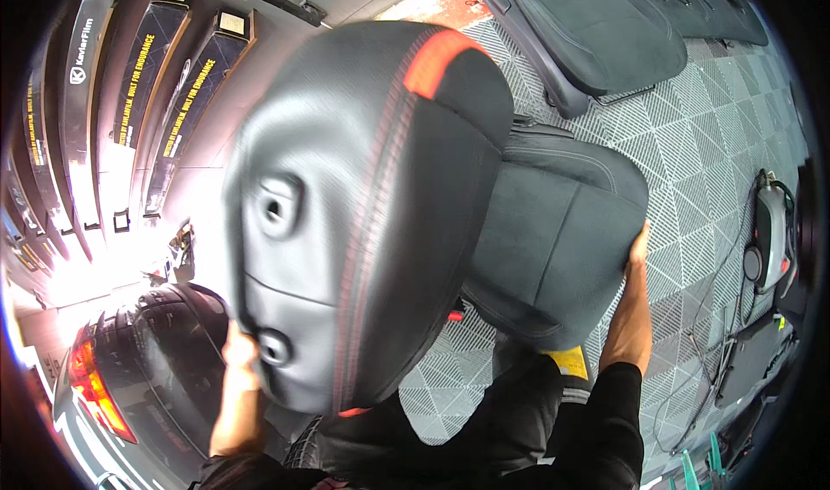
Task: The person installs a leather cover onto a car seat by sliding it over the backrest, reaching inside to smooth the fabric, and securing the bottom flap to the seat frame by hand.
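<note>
A car seat fills the middle of the head view. Its black leather backrest [372,222] has red stitching, a red stripe near the top and two round headrest-post openings on its upper edge. The dark grey fabric seat cushion [553,230] extends to the right behind it. My left hand [241,352] grips the backrest's edge beside the lower opening, its fingers partly hidden behind it. My right hand [638,252] grasps the outer edge of the cushion, with its fingertips partly out of sight. The seat is tilted between my arms, in front of my legs.
A grey car with a lit tail light [91,377] stands close at lower left. Long boxes [143,66] hang on the left wall. Another dark seat [596,32] rests on the patterned tile floor [700,161] at the back. A vacuum-like machine [769,230] stands right, near cables.
</note>
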A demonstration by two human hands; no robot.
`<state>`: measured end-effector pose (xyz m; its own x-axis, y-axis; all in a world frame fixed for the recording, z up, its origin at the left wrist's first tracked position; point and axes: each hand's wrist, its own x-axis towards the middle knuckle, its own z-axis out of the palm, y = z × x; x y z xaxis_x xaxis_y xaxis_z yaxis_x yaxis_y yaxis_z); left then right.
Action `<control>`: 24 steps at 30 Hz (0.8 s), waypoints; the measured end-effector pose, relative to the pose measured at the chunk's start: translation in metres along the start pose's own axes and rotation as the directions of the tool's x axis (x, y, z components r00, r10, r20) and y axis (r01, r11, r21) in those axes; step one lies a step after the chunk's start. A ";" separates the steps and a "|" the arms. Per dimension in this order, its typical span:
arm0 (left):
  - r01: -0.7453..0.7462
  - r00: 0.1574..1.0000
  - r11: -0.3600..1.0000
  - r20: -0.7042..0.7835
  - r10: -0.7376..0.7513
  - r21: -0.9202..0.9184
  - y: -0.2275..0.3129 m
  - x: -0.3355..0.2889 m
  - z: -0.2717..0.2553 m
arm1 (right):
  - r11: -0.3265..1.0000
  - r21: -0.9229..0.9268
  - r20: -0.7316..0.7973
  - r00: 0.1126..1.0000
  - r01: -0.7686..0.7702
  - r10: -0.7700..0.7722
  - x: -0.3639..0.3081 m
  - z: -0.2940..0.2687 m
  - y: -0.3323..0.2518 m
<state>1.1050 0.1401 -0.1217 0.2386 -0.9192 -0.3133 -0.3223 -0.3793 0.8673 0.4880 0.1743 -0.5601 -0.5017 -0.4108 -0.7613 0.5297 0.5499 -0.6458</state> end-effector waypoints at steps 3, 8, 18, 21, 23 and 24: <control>-0.094 0.895 0.995 0.440 0.078 0.016 0.062 -0.011 0.071 | 0.997 -0.072 -0.079 0.997 0.002 -0.008 -0.008 -0.017 0.002; -0.228 0.853 0.974 0.483 0.198 0.004 0.054 -0.009 0.070 | 0.908 -0.175 0.142 0.922 0.381 -0.360 -0.191 0.157 -0.100; -0.233 0.283 0.972 0.956 0.078 -0.010 0.104 0.033 -0.039 | 0.561 -0.611 0.101 0.757 0.559 -0.645 -0.519 0.293 -0.215; -0.176 0.311 0.984 0.948 0.058 -0.003 0.138 0.097 -0.126 | 0.356 -0.913 -0.128 0.688 0.200 -0.715 -0.565 0.357 -0.200; 0.028 0.508 0.999 0.861 0.004 -0.021 0.181 0.145 -0.178 | 0.368 -0.918 -0.186 0.661 0.146 -0.727 -0.561 0.365 -0.196; 0.010 0.627 0.998 0.778 0.043 -0.063 0.188 0.175 -0.196 | 0.365 -0.921 -0.195 0.655 0.133 -0.730 -0.561 0.368 -0.197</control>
<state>1.2656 -0.0708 0.0619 -0.5763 -0.6753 -0.4603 -0.2617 -0.3810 0.8868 0.9165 0.0292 -0.0270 -0.8486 -0.5288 -0.0158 -0.5034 0.8164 -0.2831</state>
